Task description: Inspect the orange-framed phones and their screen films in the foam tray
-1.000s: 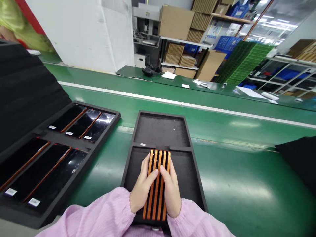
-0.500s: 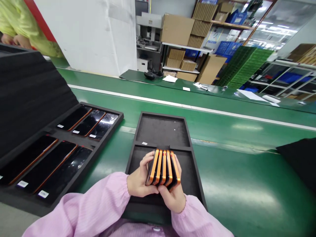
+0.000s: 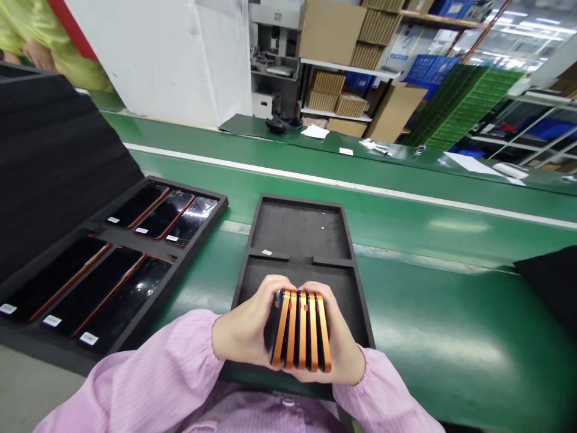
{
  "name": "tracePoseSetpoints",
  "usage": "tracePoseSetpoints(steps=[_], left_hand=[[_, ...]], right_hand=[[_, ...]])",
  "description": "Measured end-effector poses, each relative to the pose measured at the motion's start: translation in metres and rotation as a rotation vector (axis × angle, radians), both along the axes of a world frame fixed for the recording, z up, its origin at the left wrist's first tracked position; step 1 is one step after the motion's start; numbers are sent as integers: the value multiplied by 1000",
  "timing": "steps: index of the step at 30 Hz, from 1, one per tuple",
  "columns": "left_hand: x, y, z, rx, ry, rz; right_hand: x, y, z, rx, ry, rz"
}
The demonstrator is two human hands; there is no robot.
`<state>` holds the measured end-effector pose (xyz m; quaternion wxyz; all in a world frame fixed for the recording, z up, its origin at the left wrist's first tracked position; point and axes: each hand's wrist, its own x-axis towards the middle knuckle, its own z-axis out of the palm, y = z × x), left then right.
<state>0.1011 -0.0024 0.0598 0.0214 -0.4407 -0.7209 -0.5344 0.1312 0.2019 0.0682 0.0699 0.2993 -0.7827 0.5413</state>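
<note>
Several orange-edged smartphones (image 3: pixel 301 331) stand side by side as one fanned bundle, edges towards me. My left hand (image 3: pixel 247 328) is closed around the bundle's left side, and my right hand (image 3: pixel 342 337) grips its right side. Both thumbs are partly hidden beneath the phones. Small red marks show on the orange edges. Below the hands lies a black foam tray (image 3: pixel 297 231) with two compartments and a notched divider; a small white label (image 3: pixel 267 252) sits on that divider. The front of the tray is covered by my hands and the phones.
On the left, a black foam tray (image 3: pixel 180 258) holds several dark-screened smartphones in two rows, its black lid (image 3: pixel 58 156) raised. Black foam (image 3: pixel 552 282) lies at right on the green bench (image 3: pixel 428 300). A co-worker in yellow sleeves (image 3: pixel 85 72) is at upper left. Shelves with cardboard boxes (image 3: pixel 331 30) stand behind.
The phone bundle has come lower and nearer to me, tipped so its edges face me more squarely. My fingers have shifted around its far side. The camera view has tilted slightly down.
</note>
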Motion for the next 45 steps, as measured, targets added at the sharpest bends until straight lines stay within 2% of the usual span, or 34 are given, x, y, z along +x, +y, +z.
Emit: tracePoseSetpoints(steps=[3, 8, 23, 39, 45], left_hand=[[-2, -1, 3, -23, 24, -20], [0, -2, 5, -21, -62, -70], [0, -1, 8, -8, -171, -24], [7, -1, 6, 47, -111, -20], [9, -2, 6, 29, -90, -13]], right_hand=[[0, -3, -2, 4, 72, 5], [4, -7, 6, 24, 29, 21], [2, -10, 14, 27, 38, -16], [11, -9, 4, 68, 82, -22], [13, -8, 8, 132, 98, -23]])
